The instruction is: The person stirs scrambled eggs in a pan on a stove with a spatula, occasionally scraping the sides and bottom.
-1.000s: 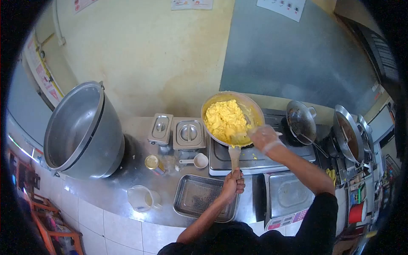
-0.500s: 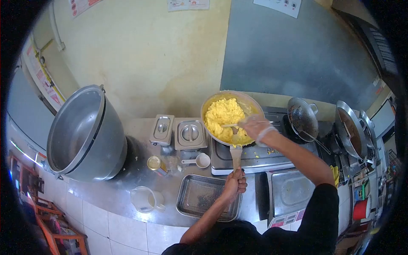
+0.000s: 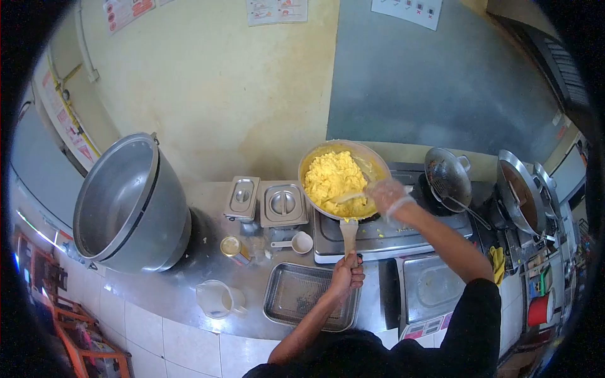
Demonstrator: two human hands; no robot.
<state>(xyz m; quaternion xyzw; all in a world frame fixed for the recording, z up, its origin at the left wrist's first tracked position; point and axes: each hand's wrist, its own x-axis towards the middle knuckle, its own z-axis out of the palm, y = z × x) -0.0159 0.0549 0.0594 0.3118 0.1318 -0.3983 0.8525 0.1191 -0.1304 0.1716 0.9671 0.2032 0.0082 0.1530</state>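
Observation:
A large pan with a wooden handle sits over the stove, holding a heap of yellow scrambled egg. My left hand is wrapped round the handle's near end. In a clear plastic glove, my right hand is closed on a pale spatula at the pan's right side. The spatula's blade lies in the egg; its exact shape is blurred by motion.
Left of the pan are two lidded steel containers, a white measuring cup, an open can, a clear jug and a big pot. A wire-lined tray lies below. Woks stand right; egg crumbs dot the stove.
My right hand has moved slightly right and down with the spatula, whose blade has shifted right through the egg. My left hand keeps its hold on the handle. The camera view has tilted slightly.

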